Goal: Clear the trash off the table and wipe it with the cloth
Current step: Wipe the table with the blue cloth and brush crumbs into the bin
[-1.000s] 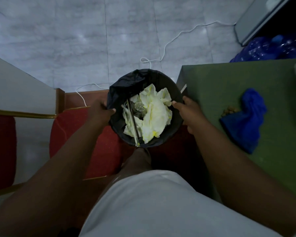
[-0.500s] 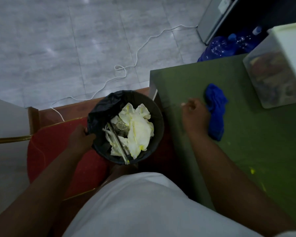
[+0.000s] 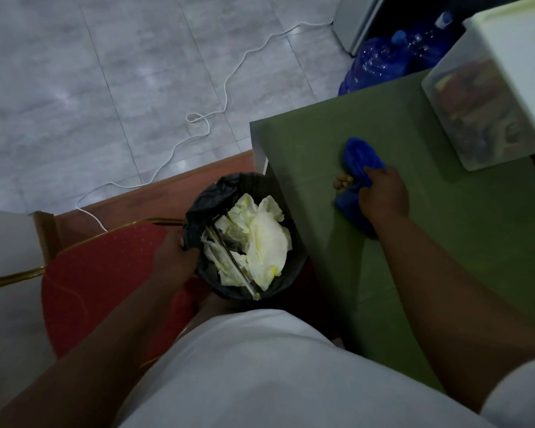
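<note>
At centre we find the round black-lined bin (image 3: 209, 203) holding crumpled white paper (image 3: 269, 242), red cushioned chair (image 3: 105, 288) at left, green table (image 3: 460, 257) at right; on it lie the blue cloth (image 3: 360, 154) and, upper right, a clear plastic box (image 3: 476, 118).

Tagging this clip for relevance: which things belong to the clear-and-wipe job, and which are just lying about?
Job: cloth, in the grip of the right hand; brown bits beside it; table; bin, held by the left hand; crumpled paper inside it.
Lying about: plastic box on the table; cord on the floor; water bottles; red chair.
</note>
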A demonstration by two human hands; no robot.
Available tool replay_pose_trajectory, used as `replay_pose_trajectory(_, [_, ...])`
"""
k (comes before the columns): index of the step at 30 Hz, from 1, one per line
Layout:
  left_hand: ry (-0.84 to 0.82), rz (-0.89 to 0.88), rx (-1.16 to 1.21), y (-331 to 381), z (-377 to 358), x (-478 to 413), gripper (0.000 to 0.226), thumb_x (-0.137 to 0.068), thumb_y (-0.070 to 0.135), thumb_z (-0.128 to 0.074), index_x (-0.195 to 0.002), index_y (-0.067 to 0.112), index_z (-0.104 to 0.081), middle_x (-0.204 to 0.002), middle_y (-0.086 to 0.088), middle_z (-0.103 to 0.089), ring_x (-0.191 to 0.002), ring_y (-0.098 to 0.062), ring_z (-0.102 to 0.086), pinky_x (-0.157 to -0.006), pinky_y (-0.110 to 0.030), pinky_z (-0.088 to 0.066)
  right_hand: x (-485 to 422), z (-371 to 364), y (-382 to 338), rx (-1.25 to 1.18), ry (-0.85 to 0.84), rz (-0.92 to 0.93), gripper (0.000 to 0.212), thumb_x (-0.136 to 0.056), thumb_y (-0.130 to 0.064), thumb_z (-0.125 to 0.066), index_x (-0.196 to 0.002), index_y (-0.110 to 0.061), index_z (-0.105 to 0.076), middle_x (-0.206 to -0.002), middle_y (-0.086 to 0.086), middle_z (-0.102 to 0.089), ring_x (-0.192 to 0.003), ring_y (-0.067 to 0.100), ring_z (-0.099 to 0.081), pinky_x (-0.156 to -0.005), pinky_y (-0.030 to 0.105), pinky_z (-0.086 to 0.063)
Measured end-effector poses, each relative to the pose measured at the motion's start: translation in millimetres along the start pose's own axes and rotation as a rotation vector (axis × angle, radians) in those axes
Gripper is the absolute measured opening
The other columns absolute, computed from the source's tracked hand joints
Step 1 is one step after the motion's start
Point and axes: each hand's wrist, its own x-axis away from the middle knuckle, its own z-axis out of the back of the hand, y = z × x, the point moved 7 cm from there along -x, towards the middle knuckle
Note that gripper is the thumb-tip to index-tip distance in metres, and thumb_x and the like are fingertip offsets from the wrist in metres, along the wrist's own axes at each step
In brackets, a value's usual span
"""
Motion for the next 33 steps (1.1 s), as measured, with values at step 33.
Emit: replay_pose_trajectory(33, [-0.068,0.051,0.102,4.3,-0.5,-17.7,0.023,-0.084,0.006,-0.059,-0.106,0.005,-0.054,-0.098,-0.014,-0.063,-0.077,-0.023,-0.063,-0.055,-0.032,-0.053,33.0,-51.0,-58.3,-0.24,0.096,0.223,0.024,-0.095,-0.04,-0.052,-0.103,-0.021,-0.065,-0.086,-0.01,-0.055,-0.068,-0.002,-0.048,-0.062,0.017,-0.036])
